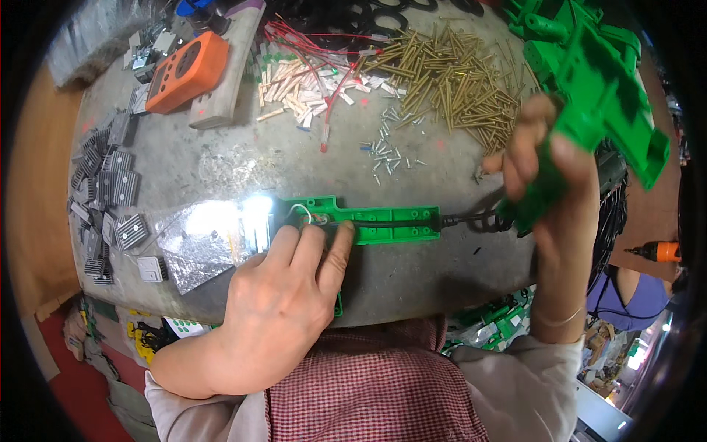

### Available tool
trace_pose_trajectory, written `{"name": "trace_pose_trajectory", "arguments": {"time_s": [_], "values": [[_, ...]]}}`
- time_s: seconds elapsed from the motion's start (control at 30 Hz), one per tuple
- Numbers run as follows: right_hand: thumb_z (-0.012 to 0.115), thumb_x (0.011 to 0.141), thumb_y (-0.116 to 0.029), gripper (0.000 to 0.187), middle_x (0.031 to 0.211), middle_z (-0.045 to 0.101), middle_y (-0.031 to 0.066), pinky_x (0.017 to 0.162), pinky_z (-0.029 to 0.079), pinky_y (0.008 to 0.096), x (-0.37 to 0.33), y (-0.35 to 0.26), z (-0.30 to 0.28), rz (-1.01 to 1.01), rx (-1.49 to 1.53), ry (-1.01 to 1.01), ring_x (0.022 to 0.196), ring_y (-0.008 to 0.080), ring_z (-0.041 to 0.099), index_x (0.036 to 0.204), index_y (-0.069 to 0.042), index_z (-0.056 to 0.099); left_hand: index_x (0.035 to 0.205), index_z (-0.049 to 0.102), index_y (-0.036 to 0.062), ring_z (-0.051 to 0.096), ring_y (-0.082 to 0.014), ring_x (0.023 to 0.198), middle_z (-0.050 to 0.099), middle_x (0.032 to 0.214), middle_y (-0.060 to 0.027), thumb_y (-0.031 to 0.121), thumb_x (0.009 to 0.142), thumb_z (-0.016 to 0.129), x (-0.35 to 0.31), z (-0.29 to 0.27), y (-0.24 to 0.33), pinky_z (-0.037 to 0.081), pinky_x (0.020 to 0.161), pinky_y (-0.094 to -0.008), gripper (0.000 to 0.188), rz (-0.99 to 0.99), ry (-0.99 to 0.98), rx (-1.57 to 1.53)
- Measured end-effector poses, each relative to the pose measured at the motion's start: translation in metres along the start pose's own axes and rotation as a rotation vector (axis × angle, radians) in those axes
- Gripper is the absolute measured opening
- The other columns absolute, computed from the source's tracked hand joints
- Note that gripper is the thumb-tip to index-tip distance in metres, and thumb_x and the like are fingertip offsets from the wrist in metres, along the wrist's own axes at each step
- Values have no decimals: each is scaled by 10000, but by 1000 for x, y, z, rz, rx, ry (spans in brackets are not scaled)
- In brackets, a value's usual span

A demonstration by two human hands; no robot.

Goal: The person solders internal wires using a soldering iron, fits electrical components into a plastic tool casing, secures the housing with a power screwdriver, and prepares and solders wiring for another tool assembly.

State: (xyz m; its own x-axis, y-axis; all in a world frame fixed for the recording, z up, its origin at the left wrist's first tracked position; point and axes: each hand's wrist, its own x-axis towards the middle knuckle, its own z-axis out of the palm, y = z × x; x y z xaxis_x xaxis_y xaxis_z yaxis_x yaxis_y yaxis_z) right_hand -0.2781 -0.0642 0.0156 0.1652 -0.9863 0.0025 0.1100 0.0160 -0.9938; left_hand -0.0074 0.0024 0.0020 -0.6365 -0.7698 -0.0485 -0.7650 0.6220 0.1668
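Observation:
A green plastic housing half (401, 235) lies open side up on the table's near part. A black cable (471, 217) runs along its channel and leaves at the right end; a white wire (300, 207) curls at its left end. My left hand (280, 302) has its fingers bent and pressed on the wires and cable inside this housing, with the fingertips partly hidden. At the right, my raised right hand (556, 169), smeared by motion, grips another green plastic housing piece (582, 121). A shiny metallic sheet (195, 265) lies left of the housing, under a bright glare.
Brass-coloured screws (464, 88) are heaped at the back, beside small silver screws (390, 151), white pieces (294, 92) and red wires (324, 66). An orange meter-like box (188, 71) leans at the back left. Finned metal blocks (114, 188) line the left edge. Green housings (545, 26) pile up at the back right.

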Motion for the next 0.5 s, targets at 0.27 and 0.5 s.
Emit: {"name": "trace_pose_trajectory", "arguments": {"time_s": [0.27, 0.5], "values": [[562, 974, -285, 255, 805, 445, 35, 773, 455, 357, -44, 27, 35, -225, -56, 165, 705, 149, 468, 999, -40, 495, 1256, 593, -54, 556, -200, 853, 552, 990, -102, 91, 748, 585, 3, 1, 0, 510, 571, -264, 528, 23, 34, -9], [649, 903, -284, 287, 864, 460, 72, 838, 455, 370, -50, 40, 55, -308, -348, 240, 814, 166, 473, 941, -33, 515, 1240, 598, -64, 559, -194, 894, 564, 986, -96, 96, 751, 585, 1, 3, -2, 510, 580, -253, 515, 36, 54, -14]]}}
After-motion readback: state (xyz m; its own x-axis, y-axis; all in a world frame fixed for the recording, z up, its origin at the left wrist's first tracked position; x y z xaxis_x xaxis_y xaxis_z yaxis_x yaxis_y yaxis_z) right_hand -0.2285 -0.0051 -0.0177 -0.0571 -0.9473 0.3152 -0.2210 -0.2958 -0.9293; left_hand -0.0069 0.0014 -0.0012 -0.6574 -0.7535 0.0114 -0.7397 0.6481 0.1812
